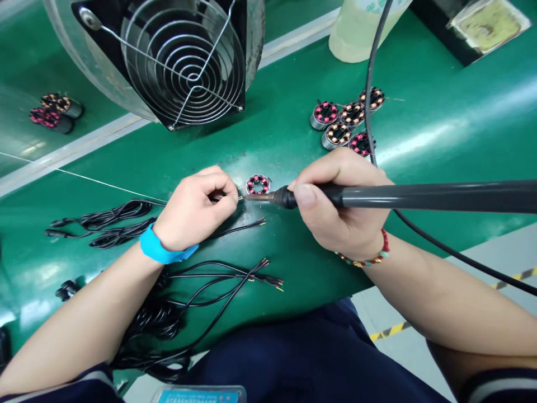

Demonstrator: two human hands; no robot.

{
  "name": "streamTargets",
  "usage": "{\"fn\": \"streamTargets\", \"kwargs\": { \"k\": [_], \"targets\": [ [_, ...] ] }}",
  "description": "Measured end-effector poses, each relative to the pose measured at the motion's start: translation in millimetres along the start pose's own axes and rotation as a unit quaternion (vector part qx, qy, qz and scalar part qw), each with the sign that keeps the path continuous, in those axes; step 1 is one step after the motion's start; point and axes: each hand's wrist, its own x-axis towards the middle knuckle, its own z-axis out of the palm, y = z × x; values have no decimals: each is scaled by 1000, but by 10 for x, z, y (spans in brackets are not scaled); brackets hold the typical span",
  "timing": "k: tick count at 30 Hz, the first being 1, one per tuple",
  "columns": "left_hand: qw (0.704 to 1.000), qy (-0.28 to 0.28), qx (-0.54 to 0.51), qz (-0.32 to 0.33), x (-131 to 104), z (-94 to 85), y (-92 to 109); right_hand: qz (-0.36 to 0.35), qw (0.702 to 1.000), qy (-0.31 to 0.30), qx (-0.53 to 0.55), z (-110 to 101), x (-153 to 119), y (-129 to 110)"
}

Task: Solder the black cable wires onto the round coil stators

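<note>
My left hand (201, 207), wearing a blue wristband, is closed in a pinch on a thin cable (240, 198) whose fine coloured tip pokes out past the fingertips. A thin pale wire (100, 182) runs from the left edge to this hand; its end is hidden. My right hand (344, 207) grips a soldering iron (436, 197) by its dark handle. The iron's tip points left and reaches the cable tip; whether they touch I cannot tell. Just behind lies a small motor stator (258, 184) with pink-red windings, lying face up on the green table (293, 240).
A fan with a wire guard (193, 73) stands at the back left. Several stators (338, 134) cluster behind my right hand, crossed by the iron's black cord (369, 89). Bundled black cables (155, 319) lie near the front edge. A sponge tray (489, 25) sits far right.
</note>
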Motion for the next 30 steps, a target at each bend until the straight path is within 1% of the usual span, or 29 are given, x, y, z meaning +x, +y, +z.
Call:
{"fn": "streamTargets", "kwargs": {
  "k": [2, 6, 13, 17, 19, 22, 24, 26, 28, 30],
  "targets": [
    [1000, 3, -1, 5, -2, 1, -7, 4, 1000, 2, -4, 0, -5, 4],
    [1000, 8, -8, 14, -4, 4, -25, -19, 999, 19, 20, 3, -9, 6],
    [999, 11, -22, 21, -2, 9, -41, -13, 1000, 6, 28, 9, -13, 13],
    [1000, 11, -15, 25, 5, 9, -46, -14, 999, 28, 14, 2, -15, 53],
    [999, 11, -12, 30, 6, 8, -48, -16, 1000, 10, 11, 5, -2, 68],
    [999, 13, -8, 33, 4, 9, -51, -24, 999, -49, -2, 30, 16, 82],
    [999, 17, -6, 31, 3, 9, -49, -9, 996, -87, 10, 58, 12, 88],
    [999, 18, -4, 31, 5, 10, -46, 22, 992, -122, 40, 88, -2, 97],
    [999, 21, 2, 31, 8, 11, -41, 43, 988, -142, 45, 116, -16, 113],
    [999, 23, 4, 28, 10, 12, -37, 30, 988, -149, 9, 145, -23, 138]
  ]
}}
